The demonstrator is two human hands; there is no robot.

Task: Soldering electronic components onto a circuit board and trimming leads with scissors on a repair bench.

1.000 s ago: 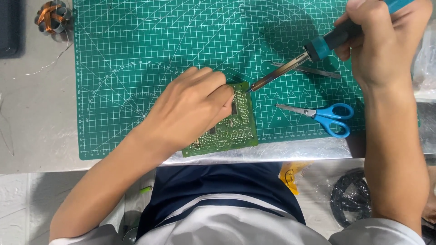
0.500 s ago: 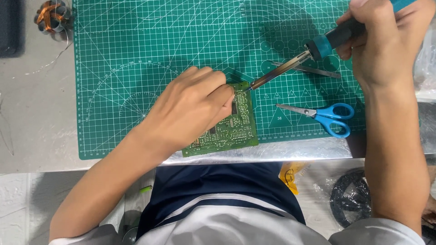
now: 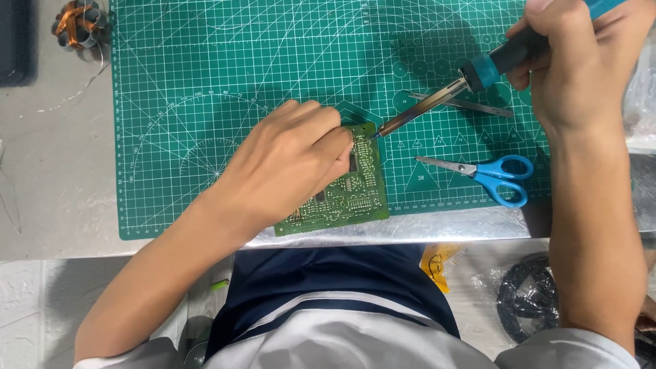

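Nearest the body, at the front edge of the counter (image 3: pixel 61 205), the left hand (image 3: pixel 287 160) lies flat over a green circuit board (image 3: pixel 355 198); its grip is closed down on the board, fingertips curled at the far corner and pinning it to the green cutting mat (image 3: pixel 205 82); the board's near edge sits right at the mat's front border. The right hand (image 3: pixel 581 61) is wrapped fully around the blue and black handle of a soldering iron (image 3: pixel 444 102), and the metal tip touches, or all but touches, the board's far corner just beside the left fingertips.

To do this step well, I judge the iron should stay at its shallow slant so only the tip meets the joint; the left fingers look close to the hot tip and would be safer drawn back a little while the palm holds the board steady; a short, firm contact seems better than a long one.

Beyond the board, blue-handled scissors (image 3: pixel 488 174) lie on the mat to the right; metal tweezers (image 3: pixel 465 104) lie just past them under the iron's shaft; a copper wire coil (image 3: pixel 78 24) sits off the mat at the far left.

As for containers, a clear plastic bag (image 3: pixel 529 294) below the counter edge holds something dark and ring-shaped; I cannot tell what.
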